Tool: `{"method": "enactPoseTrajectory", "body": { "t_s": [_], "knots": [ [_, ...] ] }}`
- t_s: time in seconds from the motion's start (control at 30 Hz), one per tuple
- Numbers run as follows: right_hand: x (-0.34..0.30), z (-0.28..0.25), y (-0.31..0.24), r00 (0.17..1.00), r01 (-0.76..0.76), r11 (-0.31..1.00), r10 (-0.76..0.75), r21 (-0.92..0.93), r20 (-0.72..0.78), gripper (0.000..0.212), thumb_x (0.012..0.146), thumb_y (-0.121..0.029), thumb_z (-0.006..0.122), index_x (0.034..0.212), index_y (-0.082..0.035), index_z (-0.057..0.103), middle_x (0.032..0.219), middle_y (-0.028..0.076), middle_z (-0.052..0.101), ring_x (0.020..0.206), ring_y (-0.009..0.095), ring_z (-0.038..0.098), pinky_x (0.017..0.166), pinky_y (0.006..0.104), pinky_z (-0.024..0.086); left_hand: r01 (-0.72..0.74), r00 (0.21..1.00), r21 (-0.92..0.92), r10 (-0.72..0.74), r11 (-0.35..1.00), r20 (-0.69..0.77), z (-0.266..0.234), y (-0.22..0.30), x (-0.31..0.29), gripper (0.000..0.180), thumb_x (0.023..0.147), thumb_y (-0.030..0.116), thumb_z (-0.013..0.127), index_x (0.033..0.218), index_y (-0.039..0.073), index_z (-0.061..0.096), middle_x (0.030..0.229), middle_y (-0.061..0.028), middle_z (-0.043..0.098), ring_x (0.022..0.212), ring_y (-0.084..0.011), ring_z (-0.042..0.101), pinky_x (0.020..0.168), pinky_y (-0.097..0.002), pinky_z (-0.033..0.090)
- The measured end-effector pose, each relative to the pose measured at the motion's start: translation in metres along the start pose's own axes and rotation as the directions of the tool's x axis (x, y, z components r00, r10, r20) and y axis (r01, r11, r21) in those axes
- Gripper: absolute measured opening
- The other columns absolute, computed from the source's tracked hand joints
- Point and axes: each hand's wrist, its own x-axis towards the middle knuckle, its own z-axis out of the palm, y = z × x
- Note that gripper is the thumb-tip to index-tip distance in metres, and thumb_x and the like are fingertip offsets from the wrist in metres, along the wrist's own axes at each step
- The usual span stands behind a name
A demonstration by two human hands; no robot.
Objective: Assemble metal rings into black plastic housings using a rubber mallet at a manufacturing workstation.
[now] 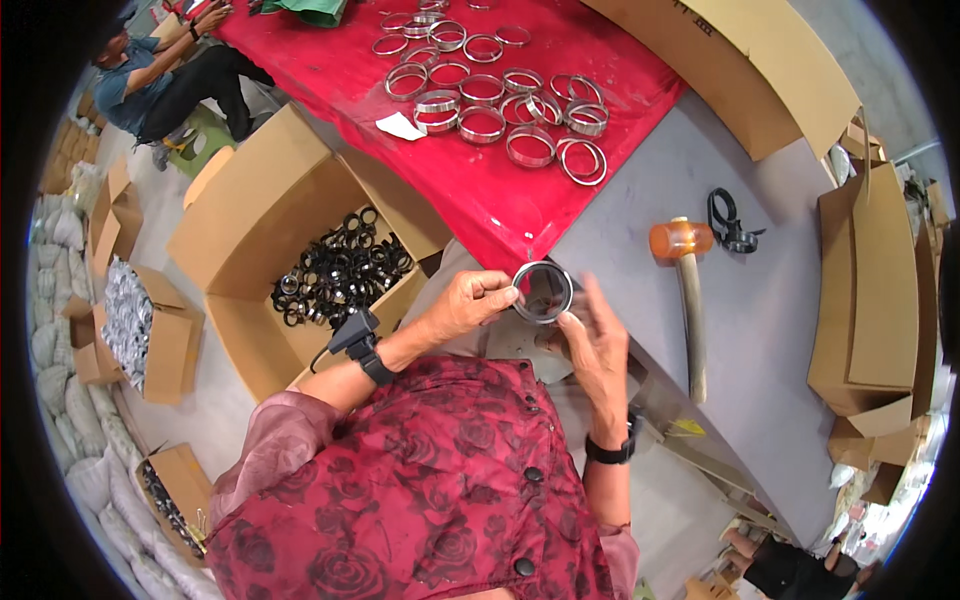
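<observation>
My left hand (473,303) pinches a ring (517,305) between thumb and fingers, in front of the table corner. The ring is round, with a dark band and a bright metal edge, its opening turned toward me. My right hand (597,350) is at the ring's right side. Its thumb reaches the ring's lower right edge, while the fingers stand apart from it and are partly smeared by motion. On the red cloth (480,205) beyond my hands lie several shiny metal rings (530,147), some overlapping.
Left of my hands, an open cardboard box (245,310) holds many black rings (345,265). A mallet (690,300) with an orange head and a black clamp-like strap (735,222) lie on the grey tabletop (760,400). Cardboard (870,290) stands at right. A person (165,80) sits far left.
</observation>
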Motion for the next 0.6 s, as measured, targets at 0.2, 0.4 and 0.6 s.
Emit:
{"method": "enactPoseTrajectory", "body": {
  "t_s": [0.2, 0.4, 0.6],
  "knots": [
    [0.011, -0.118, 0.007, 0.834, -0.1, 0.276, -0.501, -0.956, -0.232, 0.068, 0.085, -0.011, 0.075, 0.146, 0.002, 0.048, 0.13, 0.025, 0.059, 0.118, 0.04, 0.057, 0.102, 0.0483, 0.045, -0.111, 0.967, -0.002, 0.107, 0.994, -0.231, -0.015, -0.017, 0.008, 0.025, 0.107, 0.026, 0.056, 0.118, 0.007, 0.042, 0.076, 0.0029, 0.05, 0.064, -0.0056, 0.046, 0.058, -0.0235, 0.037],
    [-0.001, -0.156, 0.028, 0.983, -0.123, 0.57, -0.042, -0.813, -0.178, 0.057, 0.087, -0.008, 0.07, 0.138, 0.004, 0.047, 0.113, 0.016, 0.06, 0.084, 0.029, 0.061, 0.075, 0.0418, 0.052, -0.129, 0.949, -0.044, 0.111, 0.991, -0.296, -0.014, -0.032, 0.031, 0.02, 0.106, 0.021, 0.057, 0.107, 0.007, 0.043, 0.079, 0.0, 0.05, 0.069, -0.0076, 0.049, 0.059, -0.0246, 0.039],
    [0.0, -0.092, -0.001, 0.953, -0.194, 0.724, 0.3, 0.662, -0.05, 0.068, 0.086, -0.004, 0.061, 0.149, -0.003, 0.034, 0.078, 0.004, 0.052, 0.056, 0.01, 0.049, 0.041, 0.0211, 0.041, -0.154, 0.933, -0.148, 0.094, 0.977, -0.348, -0.011, -0.027, 0.039, 0.021, 0.103, 0.017, 0.062, 0.105, 0.006, 0.045, 0.074, -0.0028, 0.061, 0.068, -0.0087, 0.057, 0.059, -0.0257, 0.044]
  ]
}}
